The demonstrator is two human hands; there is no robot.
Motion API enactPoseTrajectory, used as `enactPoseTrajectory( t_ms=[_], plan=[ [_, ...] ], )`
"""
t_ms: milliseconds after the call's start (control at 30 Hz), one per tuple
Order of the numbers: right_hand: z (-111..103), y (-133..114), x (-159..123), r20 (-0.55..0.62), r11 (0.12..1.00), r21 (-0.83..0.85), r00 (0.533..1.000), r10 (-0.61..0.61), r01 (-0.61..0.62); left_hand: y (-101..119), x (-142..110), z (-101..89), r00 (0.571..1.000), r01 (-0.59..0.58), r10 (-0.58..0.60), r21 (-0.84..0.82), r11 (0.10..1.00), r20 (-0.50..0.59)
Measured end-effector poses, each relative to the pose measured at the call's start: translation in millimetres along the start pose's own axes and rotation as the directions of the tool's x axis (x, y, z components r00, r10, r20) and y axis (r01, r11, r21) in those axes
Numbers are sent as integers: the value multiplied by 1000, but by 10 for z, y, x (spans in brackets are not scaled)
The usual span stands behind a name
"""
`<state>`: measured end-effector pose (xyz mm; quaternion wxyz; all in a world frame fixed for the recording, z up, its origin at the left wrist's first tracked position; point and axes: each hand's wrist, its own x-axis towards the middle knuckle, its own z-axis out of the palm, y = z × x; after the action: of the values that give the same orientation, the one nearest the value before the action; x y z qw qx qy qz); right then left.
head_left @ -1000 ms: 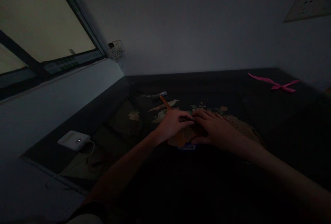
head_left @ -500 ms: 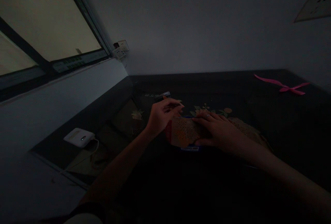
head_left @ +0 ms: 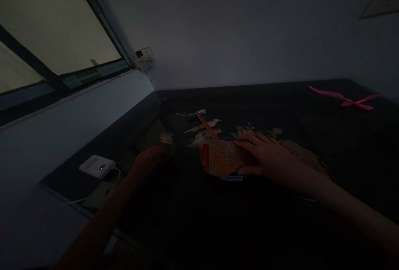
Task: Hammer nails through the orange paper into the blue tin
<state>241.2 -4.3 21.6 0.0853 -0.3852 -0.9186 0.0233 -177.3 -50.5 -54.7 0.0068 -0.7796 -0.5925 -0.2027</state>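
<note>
My right hand (head_left: 264,153) lies over a flat, dotted tan-and-orange piece (head_left: 221,157), fingers stretched out and a ring on one of them. The piece has a red left end with lettering and a blue edge below; my hand covers its middle. A similar dotted tan part (head_left: 294,151) shows beyond my wrist. My left hand (head_left: 149,159) is off to the left, over the dark table, its fingers dim and blurred. Behind the dotted piece lies a hammer-like tool (head_left: 208,127) with an orange-brown handle and a metallic head.
A white box-shaped device (head_left: 97,166) with a cable sits at the table's left side. A pink ribbon (head_left: 352,102) lies at the far right. The dark table (head_left: 193,203) meets the wall (head_left: 230,33) at the back. A window and sockets (head_left: 146,55) are at the left.
My left hand has moved left and down, away from the orange-brown handle, leaving it in full view. My right hand stays on the dotted piece.
</note>
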Motion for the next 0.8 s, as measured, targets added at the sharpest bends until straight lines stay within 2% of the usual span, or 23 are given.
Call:
enactPoseTrajectory(
  t_ms=[133, 233, 400, 500, 667, 800],
  plan=[
    [15, 7, -4, 1, 1000, -1, 1000, -9, 9, -77, -79, 82, 997, 11, -9, -25, 1000, 81],
    [23, 11, -6, 2, 1000, 2, 1000, -18, 18, -78, -96, 73, 994, 40, -35, -43, 998, 108],
    [31, 20, -8, 0, 1000, 14, 1000, -13, 13, 27, -126, 28, 990, 138, -137, -29, 990, 45],
    [30, 16, -9, 1, 1000, 18, 1000, -8, 8, 114, -131, 69, 985, 171, -171, -8, 985, 22],
    [-10, -15, -15, 13, 1000, 16, 1000, 1, -2, 174, -142, 199, 987, 154, -154, 15, 988, 53],
    [-28, -27, -24, 13, 1000, 12, 1000, 1, -1, 186, -172, 235, 990, 128, -126, -28, 991, 64]
  ],
)
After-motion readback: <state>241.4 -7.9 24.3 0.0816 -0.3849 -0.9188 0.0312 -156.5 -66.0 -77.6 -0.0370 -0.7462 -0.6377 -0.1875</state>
